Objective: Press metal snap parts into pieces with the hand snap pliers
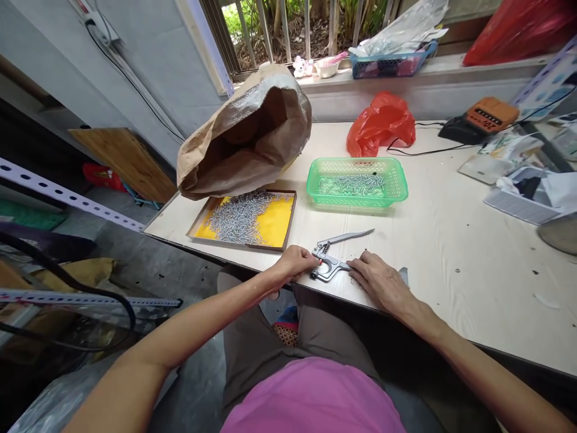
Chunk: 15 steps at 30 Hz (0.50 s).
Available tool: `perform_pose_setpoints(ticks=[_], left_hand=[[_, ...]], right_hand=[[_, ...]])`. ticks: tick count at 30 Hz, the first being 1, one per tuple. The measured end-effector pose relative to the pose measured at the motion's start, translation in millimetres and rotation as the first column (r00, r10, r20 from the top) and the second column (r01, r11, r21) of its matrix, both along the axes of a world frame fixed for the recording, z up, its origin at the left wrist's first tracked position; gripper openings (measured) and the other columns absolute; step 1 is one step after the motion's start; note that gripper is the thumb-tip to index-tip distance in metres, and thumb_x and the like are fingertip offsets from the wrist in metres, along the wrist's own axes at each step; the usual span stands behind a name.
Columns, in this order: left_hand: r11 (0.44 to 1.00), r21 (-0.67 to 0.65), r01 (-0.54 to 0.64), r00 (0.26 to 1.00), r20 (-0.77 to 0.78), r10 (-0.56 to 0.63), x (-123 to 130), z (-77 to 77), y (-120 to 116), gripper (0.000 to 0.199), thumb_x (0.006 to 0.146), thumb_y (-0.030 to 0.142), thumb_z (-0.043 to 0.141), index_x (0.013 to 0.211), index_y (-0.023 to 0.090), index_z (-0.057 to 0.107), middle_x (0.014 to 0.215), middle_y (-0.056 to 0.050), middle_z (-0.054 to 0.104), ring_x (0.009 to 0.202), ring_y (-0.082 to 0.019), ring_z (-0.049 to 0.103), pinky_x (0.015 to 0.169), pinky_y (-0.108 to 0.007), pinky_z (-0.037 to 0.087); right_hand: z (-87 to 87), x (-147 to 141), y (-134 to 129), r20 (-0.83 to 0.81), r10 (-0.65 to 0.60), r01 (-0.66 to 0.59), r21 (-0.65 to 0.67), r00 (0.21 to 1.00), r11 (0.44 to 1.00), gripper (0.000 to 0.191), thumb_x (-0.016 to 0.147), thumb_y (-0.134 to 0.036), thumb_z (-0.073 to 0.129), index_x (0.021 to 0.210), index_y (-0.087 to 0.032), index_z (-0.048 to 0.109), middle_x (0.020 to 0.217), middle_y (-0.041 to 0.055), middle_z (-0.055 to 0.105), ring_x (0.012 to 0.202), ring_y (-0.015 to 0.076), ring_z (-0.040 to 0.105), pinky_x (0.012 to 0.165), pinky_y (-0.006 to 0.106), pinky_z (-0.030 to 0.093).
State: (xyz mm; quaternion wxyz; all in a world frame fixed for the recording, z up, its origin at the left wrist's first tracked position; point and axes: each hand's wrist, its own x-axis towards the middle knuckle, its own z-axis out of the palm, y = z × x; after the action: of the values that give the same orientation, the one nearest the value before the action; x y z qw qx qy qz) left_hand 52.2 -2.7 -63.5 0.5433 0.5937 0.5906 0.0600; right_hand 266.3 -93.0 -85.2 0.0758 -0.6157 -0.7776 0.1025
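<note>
Pliers: these lay flat on the bench (433,252), close to its near edge, between the two hands; the body of the pliers (337,265) ran roughly along that edge, working end toward the left hand (294,262) and lower handle toward the right hand (376,279).
Upper handle: it stood spread from the lower one, slanting toward the far side of the bench, and neither hand touched the upper handle (349,235).
Nearer hand: the left was nearer the open mouth, its fingers right at it; the right was at the handle end.
Left hand: thumb and fingertips were drawn together beside a small red bit (320,262); whether they gripped that, the frame or something smaller could not be told.
Right hand: it grasped the end of the lower handle, back of the hand upward.
Tray: beyond the left hand, near the left end of the bench, the tray (291,222) held a heap of small metal pieces (237,222) on yellow; a paper sack (234,180) gaped over its far side.
Basket: the green basket (397,183) sat beyond the pliers, with more pieces inside.
Hard to see: the fingers covered the handle's tip, the sack cut off part of the tray, and the grey object (404,276) by the right wrist was partly hidden.
</note>
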Motion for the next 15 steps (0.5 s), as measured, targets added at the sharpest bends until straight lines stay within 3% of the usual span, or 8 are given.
perform_pose_setpoints(ticks=[3, 9, 15], left_hand=[[0.992, -0.127, -0.013, 0.999, 0.036, 0.018, 1, 3.5, 0, 0.019, 0.07, 0.029, 0.07, 0.064, 0.014, 0.059, 0.037, 0.008, 0.039, 0.033, -0.004, 0.027, 0.038, -0.021, 0.014], [0.984, -0.18, 0.013, 1.0, -0.006, -0.015, 1, 5.4, 2, 0.02, 0.071, 0.026, 0.067, 0.06, 0.016, 0.054, 0.035, 0.007, 0.04, 0.031, -0.005, 0.028, 0.037, -0.02, 0.014], [0.954, -0.291, 0.077, 0.992, -0.078, -0.104, 7, 16.5, 12, 0.018, 0.073, 0.019, 0.063, 0.057, 0.014, 0.056, 0.04, 0.004, 0.05, 0.032, -0.005, 0.038, 0.038, -0.019, 0.023]], right_hand=[[0.1, 1, 0, -0.002, 0.005, -0.005, -0.002, 1.0, 1.0, 0.025, 0.098, -0.03, 0.04, 0.1, -0.02, 0.063, 0.092, 0.0071, 0.056, 0.086, 0.0202, 0.056, 0.067, 0.03, 0.044], [1.2, 0, 1, -0.002, -0.002, 0.002, -0.006, 1.0, 1.0, 0.025, 0.098, -0.029, 0.041, 0.101, -0.02, 0.064, 0.092, 0.0074, 0.057, 0.087, 0.0208, 0.056, 0.067, 0.029, 0.044], [4.8, -1, 1, 0.003, -0.011, 0.011, -0.014, 1.0, 1.0, 0.025, 0.098, -0.029, 0.041, 0.101, -0.021, 0.065, 0.092, 0.0081, 0.059, 0.087, 0.0208, 0.057, 0.07, 0.03, 0.044]])
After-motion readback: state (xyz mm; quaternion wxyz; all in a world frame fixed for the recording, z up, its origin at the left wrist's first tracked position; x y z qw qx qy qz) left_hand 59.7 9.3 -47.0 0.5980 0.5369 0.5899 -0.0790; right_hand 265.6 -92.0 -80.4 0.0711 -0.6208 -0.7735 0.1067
